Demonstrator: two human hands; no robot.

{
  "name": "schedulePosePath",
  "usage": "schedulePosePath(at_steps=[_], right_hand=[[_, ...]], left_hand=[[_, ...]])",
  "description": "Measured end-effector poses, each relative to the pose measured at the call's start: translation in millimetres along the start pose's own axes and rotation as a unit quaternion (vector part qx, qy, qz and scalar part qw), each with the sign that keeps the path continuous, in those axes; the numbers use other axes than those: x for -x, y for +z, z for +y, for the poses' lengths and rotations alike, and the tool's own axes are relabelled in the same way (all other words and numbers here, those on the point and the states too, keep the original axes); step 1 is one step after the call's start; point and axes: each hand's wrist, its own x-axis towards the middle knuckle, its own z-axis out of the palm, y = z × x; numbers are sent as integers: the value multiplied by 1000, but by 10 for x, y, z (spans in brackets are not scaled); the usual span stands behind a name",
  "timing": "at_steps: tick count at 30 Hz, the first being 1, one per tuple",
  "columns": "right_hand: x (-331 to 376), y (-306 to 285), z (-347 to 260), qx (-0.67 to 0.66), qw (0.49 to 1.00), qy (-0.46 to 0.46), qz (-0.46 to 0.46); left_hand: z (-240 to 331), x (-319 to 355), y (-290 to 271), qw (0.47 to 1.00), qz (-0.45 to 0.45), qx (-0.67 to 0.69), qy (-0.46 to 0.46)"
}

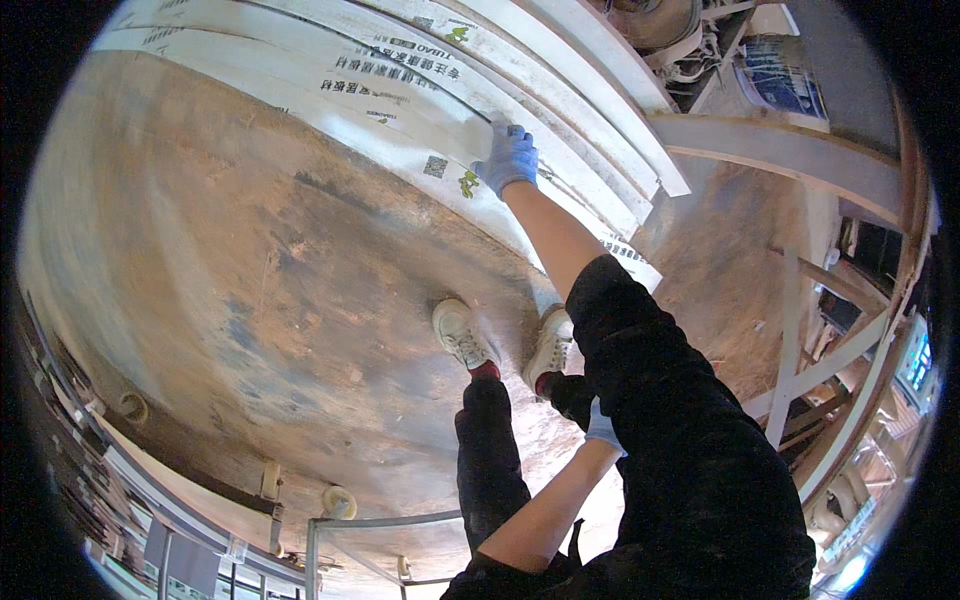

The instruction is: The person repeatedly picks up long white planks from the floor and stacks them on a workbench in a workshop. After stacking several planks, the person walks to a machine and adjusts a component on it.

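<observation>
Right hand (508, 158) had its gloved fingers pressed flat on the top white board (420, 120) upper centre — left hand (603, 428) sat low by the knee, fingers hidden, couldn't tell.

Head camera, looking steeply down from above the person's own body.

A single wide fisheye view, worn on the head, faces down toward the floor (250, 300) and slightly forward; the shoes (462, 335) lie near the picture's middle, well below the lens, while the dark sleeve (680, 420) looms close at lower right. Straight white boards (420, 90) bow toward the upper rim, and a black circular border cuts the corners. The far hand (508, 158) sits small, at arm's reach.
</observation>
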Motion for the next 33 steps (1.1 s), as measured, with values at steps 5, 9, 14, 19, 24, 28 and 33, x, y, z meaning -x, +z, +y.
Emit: schedulePosePath(at_steps=[5,9,14,19,24,28,33], right_hand=[[234,152,-226,22,998,0,-51],[276,121,-243,-2,998,-21,-57],[404,-102,329,1,996,-74,-53],[935,-414,1658,46,997,-20,-57],[1010,30,2062,179,974,51,-128],[919,302,1910,75,990,115,-19],[809,22,2109,-75,997,2,32]], left_hand=[[247,20,-77,959,-54,-259,99],[203,31,0,998,34,60,7],[413,124,641,875,59,-474,76],[493,298,1371,495,96,-857,106],[416,258,1166,563,61,-819,88],[491,94,1017,693,57,-706,136],[414,315,1269,470,68,-877,74]])
